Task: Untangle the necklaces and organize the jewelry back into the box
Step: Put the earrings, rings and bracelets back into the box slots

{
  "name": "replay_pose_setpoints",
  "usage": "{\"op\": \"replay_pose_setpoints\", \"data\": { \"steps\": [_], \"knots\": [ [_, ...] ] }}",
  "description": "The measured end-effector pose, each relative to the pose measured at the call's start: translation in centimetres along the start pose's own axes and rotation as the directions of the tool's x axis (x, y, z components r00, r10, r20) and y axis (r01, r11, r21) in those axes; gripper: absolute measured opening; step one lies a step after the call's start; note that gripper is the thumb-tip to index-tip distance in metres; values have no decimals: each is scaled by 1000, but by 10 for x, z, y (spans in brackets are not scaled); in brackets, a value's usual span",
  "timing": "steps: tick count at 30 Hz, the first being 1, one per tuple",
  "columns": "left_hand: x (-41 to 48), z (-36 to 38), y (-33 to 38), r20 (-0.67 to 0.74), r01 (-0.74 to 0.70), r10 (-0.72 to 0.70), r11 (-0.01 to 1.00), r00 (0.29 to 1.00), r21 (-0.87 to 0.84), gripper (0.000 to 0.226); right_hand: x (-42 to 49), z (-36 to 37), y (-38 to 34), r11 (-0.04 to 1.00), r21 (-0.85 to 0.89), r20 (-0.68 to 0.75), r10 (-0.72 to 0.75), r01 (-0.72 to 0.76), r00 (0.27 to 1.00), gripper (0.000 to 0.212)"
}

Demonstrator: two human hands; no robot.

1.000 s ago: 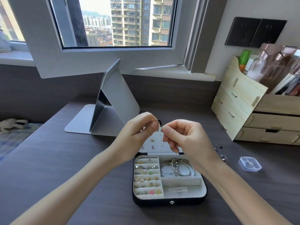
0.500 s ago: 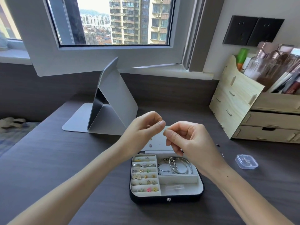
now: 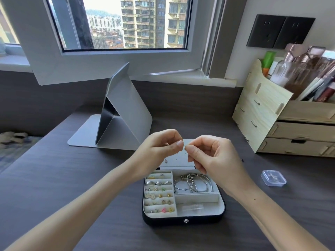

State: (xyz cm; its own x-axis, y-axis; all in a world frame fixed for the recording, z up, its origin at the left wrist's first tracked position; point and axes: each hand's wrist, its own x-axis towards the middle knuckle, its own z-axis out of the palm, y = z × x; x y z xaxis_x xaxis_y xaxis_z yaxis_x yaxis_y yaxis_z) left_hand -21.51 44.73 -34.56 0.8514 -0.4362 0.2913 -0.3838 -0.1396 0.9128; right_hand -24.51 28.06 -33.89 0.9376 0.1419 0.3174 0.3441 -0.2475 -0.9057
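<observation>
Left hand (image 3: 159, 148) and right hand (image 3: 214, 157), fingers (image 3: 179, 143) pinching one tiny item (image 3: 184, 146) above box (image 3: 183, 222); item unidentifiable. Judged: sorting step. Next: precise placement.

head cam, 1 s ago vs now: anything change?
No real change. The left hand and right hand still pinch a tiny piece between their fingertips above the open box; it is too small to identify. Box, bangles and clear case lie as before.
</observation>
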Motion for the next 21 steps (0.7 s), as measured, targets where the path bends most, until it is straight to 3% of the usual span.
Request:
{"op": "replay_pose_setpoints", "data": {
  "steps": [2, 5, 7, 9, 11, 13, 15, 18, 21],
  "knots": [
    [3, 1, 1, -18, 26, -27, 999, 999, -18, 20, -1, 0, 5, 977, -170, -37, -137, 129, 990, 13],
    [10, 2, 3, -78, 122, -128, 989, 989, -80, 26, 1, -1, 15, 787, -511, -74, -441, 345, 895, 11],
    [17, -1, 1, -113, 225, -244, 962, 963, -158, 32, 4, -2, 25, 711, -589, -67, -517, 385, 853, 14],
    [25, -5, -2, -142, 315, -327, 944, 934, -102, 36, 8, -6, 32, 741, -570, -117, -501, 355, 858, 9],
    [37, -8, -12, -216, 350, -319, 928, 923, 124, 31, 11, -11, 36, 796, -527, -177, -445, 297, 878, 5],
    [52, -9, -26, -296, 371, -261, 827, 919, 423, 26, 14, -17, 41, 827, -509, -204, -383, 237, 901, 5],
    [66, -8, -40, -309, 389, -247, 705, 919, 594, 24, 17, -21, 47, 844, -503, -216, -332, 187, 918, 7],
    [80, -4, -53, -263, 406, -316, 595, 912, 694, 20, 19, -27, 54, 848, -509, -227, -295, 145, 928, 7],
    [87, 1, -58, -272, 404, -303, 588, 913, 701, 20, 19, -33, 60, 850, -513, -232, -272, 120, 934, 7]
  ]
}}
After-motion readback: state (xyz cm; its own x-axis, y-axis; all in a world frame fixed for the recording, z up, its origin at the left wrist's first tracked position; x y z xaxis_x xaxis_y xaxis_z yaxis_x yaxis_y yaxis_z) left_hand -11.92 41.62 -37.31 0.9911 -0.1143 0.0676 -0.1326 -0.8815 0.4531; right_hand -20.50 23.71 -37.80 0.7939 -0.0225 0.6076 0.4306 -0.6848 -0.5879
